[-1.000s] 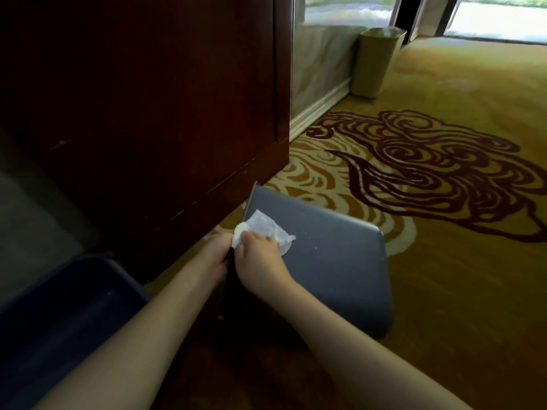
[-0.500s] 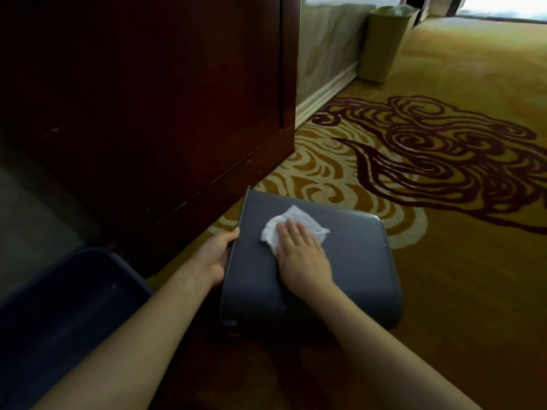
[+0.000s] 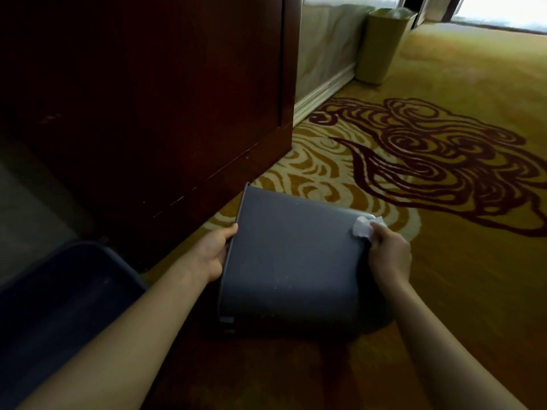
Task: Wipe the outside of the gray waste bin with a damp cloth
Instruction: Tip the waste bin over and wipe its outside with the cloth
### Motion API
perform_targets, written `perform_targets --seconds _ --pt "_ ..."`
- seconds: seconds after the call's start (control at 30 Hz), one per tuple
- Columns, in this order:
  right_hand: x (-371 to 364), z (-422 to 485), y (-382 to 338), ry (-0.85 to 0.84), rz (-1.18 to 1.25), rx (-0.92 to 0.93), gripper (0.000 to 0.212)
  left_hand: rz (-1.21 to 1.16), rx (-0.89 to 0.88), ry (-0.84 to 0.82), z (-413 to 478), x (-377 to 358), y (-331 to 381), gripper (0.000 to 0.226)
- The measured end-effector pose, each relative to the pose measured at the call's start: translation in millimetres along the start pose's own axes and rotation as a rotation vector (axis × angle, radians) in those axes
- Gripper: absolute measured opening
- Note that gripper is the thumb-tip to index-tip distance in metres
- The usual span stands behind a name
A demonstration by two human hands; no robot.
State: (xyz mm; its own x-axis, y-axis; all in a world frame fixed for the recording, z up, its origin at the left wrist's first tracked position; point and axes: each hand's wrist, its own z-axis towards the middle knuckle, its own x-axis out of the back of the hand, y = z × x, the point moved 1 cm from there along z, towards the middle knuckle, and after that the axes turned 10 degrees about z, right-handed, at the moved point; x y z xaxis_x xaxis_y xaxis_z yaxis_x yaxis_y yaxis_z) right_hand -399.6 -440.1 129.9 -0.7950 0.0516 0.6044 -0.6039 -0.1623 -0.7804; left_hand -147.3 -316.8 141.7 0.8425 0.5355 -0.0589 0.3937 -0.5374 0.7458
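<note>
The gray waste bin (image 3: 296, 261) lies on its side on the patterned carpet, its open rim facing left and its base to the right. My left hand (image 3: 217, 253) grips the rim on the left side. My right hand (image 3: 389, 251) holds a crumpled white cloth (image 3: 363, 229) against the bin's far right edge, near the base. The broad upper face of the bin is bare between my hands.
A dark wooden cabinet (image 3: 148, 99) stands just behind the bin on the left. A dark blue tub (image 3: 59, 306) sits at the lower left. A tan waste bin (image 3: 381, 42) stands by the far wall. Open carpet (image 3: 458, 276) stretches to the right.
My right hand has slid the cloth from the bin's left edge across its upper face to the far right edge. My left hand stays on the rim.
</note>
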Motion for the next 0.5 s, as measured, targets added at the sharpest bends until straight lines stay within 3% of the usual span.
perform_targets --seconds 0.07,0.17,0.33,0.5 --pt "-5 2 -18 0.017 0.183 0.023 0.025 0.01 -0.005 0.007 0 0 0 0.022" --pt "-43 5 -59 -0.155 0.298 0.196 0.022 0.008 -0.003 0.026 2 -2 2 0.022" --pt "-129 8 -108 -0.671 -0.246 0.551 0.041 -0.017 -0.015 0.021 9 -3 2 0.029" --pt "-114 30 -65 -0.643 -0.338 0.476 0.05 -0.046 -0.001 0.034 12 -5 -1 0.025"
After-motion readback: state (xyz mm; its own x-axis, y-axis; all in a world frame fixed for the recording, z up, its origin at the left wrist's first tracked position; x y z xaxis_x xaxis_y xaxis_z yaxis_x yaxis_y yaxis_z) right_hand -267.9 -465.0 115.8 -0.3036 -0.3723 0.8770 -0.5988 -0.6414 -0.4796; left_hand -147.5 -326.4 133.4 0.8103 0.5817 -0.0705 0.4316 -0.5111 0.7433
